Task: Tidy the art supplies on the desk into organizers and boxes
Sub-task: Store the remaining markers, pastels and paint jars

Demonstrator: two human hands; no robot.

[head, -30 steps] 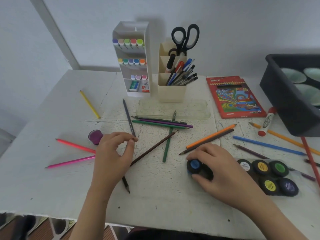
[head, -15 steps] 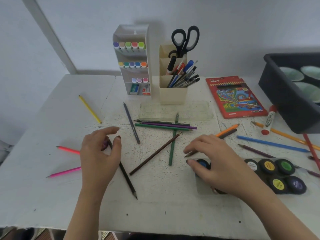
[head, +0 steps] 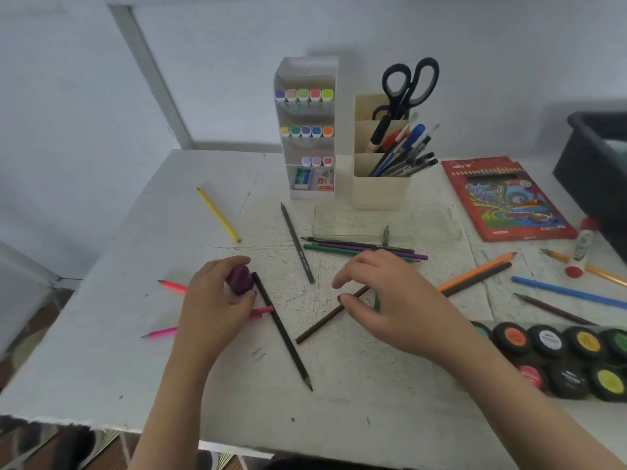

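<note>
our left hand (head: 213,310) curled round a purple paint pot (head: 239,280), at nine o'clock from our right hand (head: 393,300), that one half open and empty, fingers loosely spread over a brown pencil (head: 325,320) on the worktop (head: 101,334)

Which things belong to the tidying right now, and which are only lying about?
In use: left hand holding purple paint pot; right hand; paint-pot set.
Lying about: yellow pencil; scissors; coloured-pencil box; blue pencil.
</note>
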